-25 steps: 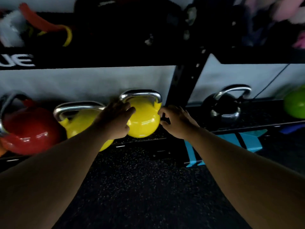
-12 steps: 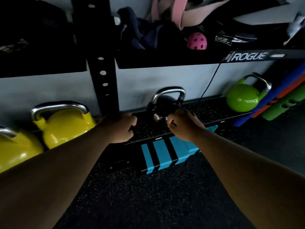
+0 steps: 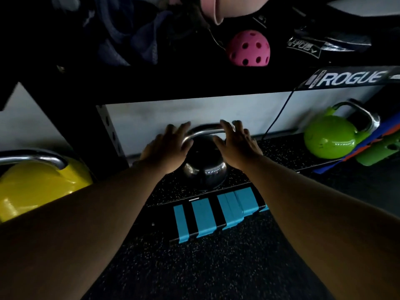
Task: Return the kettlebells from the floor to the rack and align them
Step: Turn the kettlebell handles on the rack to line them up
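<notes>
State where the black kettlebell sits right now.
In the head view, the black kettlebell stands mid-frame on the lower rack shelf, between the yellow kettlebell and the green kettlebell, with both open hands at its handle.

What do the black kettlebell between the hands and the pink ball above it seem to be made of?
Black kettlebell: likely glossy painted metal, with sharp highlights; bare polished steel handle.
Pink ball: probably matte plastic, hollow-looking, pierced by round holes.
</notes>
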`<state>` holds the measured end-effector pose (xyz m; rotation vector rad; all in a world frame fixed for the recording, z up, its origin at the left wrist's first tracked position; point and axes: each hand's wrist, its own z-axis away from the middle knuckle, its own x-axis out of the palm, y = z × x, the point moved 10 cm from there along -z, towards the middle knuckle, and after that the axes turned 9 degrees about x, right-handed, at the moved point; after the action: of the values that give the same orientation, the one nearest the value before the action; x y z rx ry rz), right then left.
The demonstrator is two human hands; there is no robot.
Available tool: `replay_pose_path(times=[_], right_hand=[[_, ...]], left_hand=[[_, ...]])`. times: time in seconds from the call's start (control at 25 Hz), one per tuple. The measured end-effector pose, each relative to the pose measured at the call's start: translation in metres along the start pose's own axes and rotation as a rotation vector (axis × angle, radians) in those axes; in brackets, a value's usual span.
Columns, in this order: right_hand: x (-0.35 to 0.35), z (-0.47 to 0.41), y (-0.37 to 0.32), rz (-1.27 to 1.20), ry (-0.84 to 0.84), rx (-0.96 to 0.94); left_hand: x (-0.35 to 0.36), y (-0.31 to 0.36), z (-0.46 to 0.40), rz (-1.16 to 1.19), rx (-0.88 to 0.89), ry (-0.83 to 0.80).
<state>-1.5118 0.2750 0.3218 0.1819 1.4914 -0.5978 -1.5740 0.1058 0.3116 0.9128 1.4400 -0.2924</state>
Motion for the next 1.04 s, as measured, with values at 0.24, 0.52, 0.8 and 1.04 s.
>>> replay_pose_path(times=[0.24,0.52,0.8,1.04], right_hand=[[0.011,-0.031,-0.007,-0.129,-0.019,0.02],[0.021,-0.018,-0.023,-0.174,0.042,0.047],[0.047,-0.012,0.004,-0.801,-0.307,0.024],[0.068,0.01,-0.017,-1.048,-0.37,0.07]], left_hand=[[0.032,0.014,-0.012,0.306,-0.169,0.088],[0.025,-0.008,-0.013,0.527,-0.297,0.157],[0.066,-0.012,0.001,1.039,-0.596,0.299],[0.064,-0.031,-0.011,1.176,-0.599,0.248]])
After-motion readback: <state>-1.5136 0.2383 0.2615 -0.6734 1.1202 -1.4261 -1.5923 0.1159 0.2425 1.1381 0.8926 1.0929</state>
